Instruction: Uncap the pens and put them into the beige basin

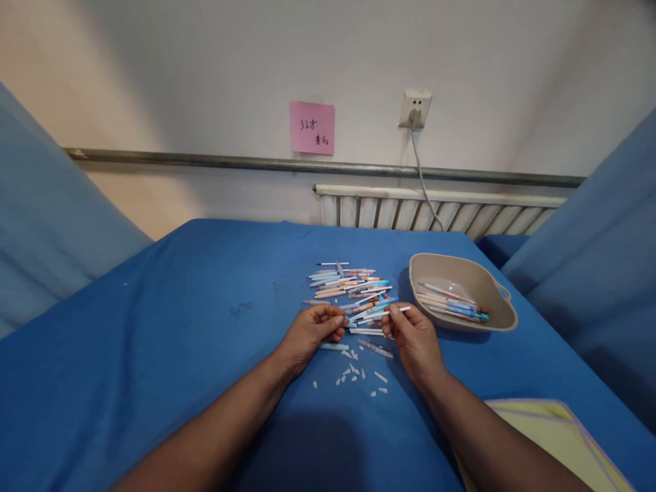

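Note:
My right hand [414, 338] pinches a thin white pen refill [404, 309], one end of which sticks out past the fingers. Close by on the left, my left hand [313, 335] is closed at the fingertips; what it pinches, if anything, is too small to tell. Just beyond both hands lies a loose pile of pens and pen parts [348, 282] in white, pale blue, peach and brown. A clear pen barrel [376, 349] and a pale blue barrel [335, 347] rest on the near side. Several small whitish tips [351, 370] are scattered below the hands.
A beige basin [505, 321] holding several pens [451, 305] stands to the right on the blue cloth [169, 328]. At the near right lies a yellow cloth [548, 430]. Behind the table are a radiator [379, 208], a metal rail [230, 162] and a plugged-in cord [421, 171].

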The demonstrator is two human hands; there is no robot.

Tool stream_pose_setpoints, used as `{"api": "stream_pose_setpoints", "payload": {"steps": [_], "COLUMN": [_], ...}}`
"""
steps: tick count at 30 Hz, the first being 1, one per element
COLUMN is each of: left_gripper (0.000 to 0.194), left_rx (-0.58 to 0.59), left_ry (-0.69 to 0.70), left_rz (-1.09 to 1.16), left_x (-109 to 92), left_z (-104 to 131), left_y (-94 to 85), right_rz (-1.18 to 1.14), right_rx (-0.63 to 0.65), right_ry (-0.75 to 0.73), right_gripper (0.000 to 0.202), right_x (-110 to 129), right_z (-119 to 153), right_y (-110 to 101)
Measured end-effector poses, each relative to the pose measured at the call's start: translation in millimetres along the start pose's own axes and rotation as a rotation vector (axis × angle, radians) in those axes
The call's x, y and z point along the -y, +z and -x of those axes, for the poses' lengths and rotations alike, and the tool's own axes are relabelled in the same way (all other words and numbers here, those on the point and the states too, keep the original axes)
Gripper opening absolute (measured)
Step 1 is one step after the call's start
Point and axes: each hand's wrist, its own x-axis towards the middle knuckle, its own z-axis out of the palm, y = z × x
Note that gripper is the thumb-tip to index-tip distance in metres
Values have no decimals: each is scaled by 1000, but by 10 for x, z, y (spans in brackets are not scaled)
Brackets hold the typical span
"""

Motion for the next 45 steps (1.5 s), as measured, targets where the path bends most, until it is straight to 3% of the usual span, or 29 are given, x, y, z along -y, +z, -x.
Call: {"api": "stream_pose_setpoints", "payload": {"steps": [25, 33, 38, 45], "left_gripper": [32, 27, 23, 26], "left_rx": [50, 82, 94, 35], "left_ry": [-64, -12, 4, 80], "left_rz": [5, -99, -165, -174], "left_x": [8, 95, 89, 26], "left_z": [48, 26, 38, 93], "left_y": [47, 43, 43, 110], "right_rz": [80, 193, 184, -74], "right_rx": [-9, 65, 133, 97], "right_ry": [-13, -1, 64, 315], "right_gripper": [26, 23, 23, 23], "right_x": [9, -15, -18, -33], "right_z": [24, 48, 42, 54], "right_y": [-4, -10, -19, 20]}}
